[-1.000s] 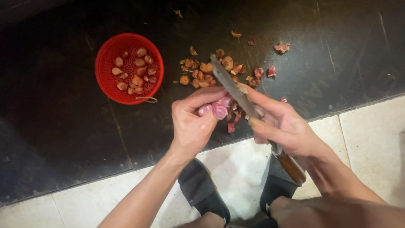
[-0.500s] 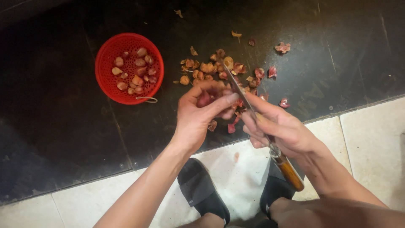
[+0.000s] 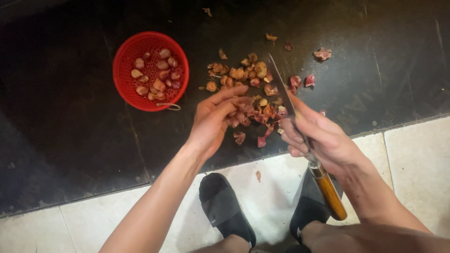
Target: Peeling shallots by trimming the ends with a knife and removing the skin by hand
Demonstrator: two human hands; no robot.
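Steel-bladed knife with a brown wooden handle point(image 3: 300, 140) runs on a long diagonal through the middle right of the frame, its tip aimed toward the upper left and its handle toward the lower right. The right hand point(image 3: 323, 138) is closed around it where blade meets handle. The left hand point(image 3: 213, 122), at centre frame, is loosely open, fingers spread toward the pile of reddish-brown shallot peels point(image 3: 253, 93) on the black stone floor point(image 3: 70, 140). A round red plastic basket point(image 3: 151, 71) sits upper left.
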